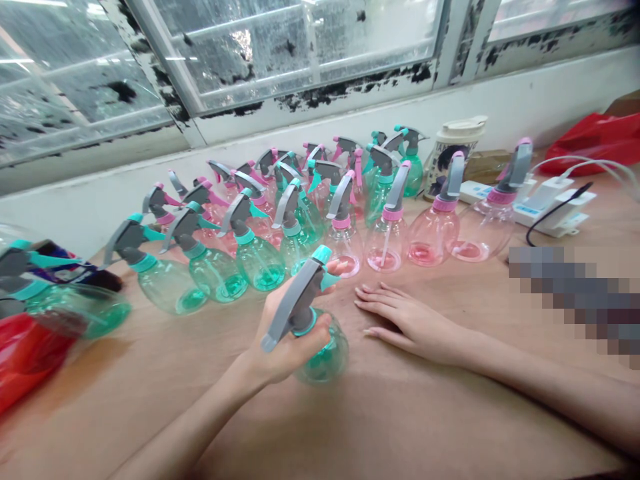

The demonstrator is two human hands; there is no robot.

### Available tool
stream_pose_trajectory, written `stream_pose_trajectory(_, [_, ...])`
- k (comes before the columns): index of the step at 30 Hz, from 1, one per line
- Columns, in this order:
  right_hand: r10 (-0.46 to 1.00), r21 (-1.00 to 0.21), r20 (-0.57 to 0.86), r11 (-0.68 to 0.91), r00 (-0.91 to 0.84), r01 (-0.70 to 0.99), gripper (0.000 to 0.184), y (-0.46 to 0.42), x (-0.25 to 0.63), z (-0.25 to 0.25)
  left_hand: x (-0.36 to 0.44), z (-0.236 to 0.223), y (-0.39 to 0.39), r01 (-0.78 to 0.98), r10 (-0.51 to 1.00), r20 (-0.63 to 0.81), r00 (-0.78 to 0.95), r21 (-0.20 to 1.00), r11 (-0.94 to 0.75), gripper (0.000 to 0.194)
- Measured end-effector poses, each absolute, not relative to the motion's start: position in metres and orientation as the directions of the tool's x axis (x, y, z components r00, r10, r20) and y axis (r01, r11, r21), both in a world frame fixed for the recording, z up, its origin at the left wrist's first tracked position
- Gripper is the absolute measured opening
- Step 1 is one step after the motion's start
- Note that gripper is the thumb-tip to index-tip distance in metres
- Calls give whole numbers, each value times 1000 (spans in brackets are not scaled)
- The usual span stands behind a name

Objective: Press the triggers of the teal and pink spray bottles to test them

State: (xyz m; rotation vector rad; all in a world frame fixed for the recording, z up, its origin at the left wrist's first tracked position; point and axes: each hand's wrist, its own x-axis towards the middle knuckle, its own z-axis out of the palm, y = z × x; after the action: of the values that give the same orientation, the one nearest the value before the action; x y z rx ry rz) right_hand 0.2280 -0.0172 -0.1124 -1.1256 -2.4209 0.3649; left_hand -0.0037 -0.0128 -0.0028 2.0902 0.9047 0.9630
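1. While the left hand [285, 357] is wrapped around the neck of a green spray bottle [300, 300], thumb on the near side, the right hand [407, 320] lies palm down to its right, fingers spread a little, holding nothing.
2. The held bottle is at the near middle of the wooden table [425, 420], grey head tilted; I cannot tell whether its base touches the wood.
3. Just beyond stands a front row: green bottles [260, 267] on the left, pink bottles [386, 247] on the right. They block the way to the far side and partly hide more bottles crowded behind.
4. On the far right are a patterned cup [453, 150], white power strips [547, 210] with cables, and a red bag [590, 143].
5. At the left edge, another red bag [30, 353] partly covers a green bottle.
6. Paint-flecked windows [300, 47] line the far wall.
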Motion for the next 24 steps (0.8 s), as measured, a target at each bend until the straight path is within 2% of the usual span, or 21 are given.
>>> stream_pose_trajectory(8, [768, -423, 296, 639, -568, 643, 53, -16, 228, -114, -13, -9, -6, 340, 765, 403, 502, 722, -603, 20])
stream_pose_trajectory(11, [768, -429, 300, 638, -565, 639, 52, -16, 229, -115, -11, -3, -7, 346, 803, 331, 495, 773, -532, 26])
stream_pose_trajectory(16, [772, -431, 303, 633, -558, 642, 51, -17, 229, -114, -3, 5, -13, 364, 855, 243, 457, 826, -429, 49])
stream_pose_trajectory(24, [776, -425, 293, 629, -559, 651, 51, -18, 228, -112, -8, -10, -11, 367, 826, 321, 463, 779, -509, 42])
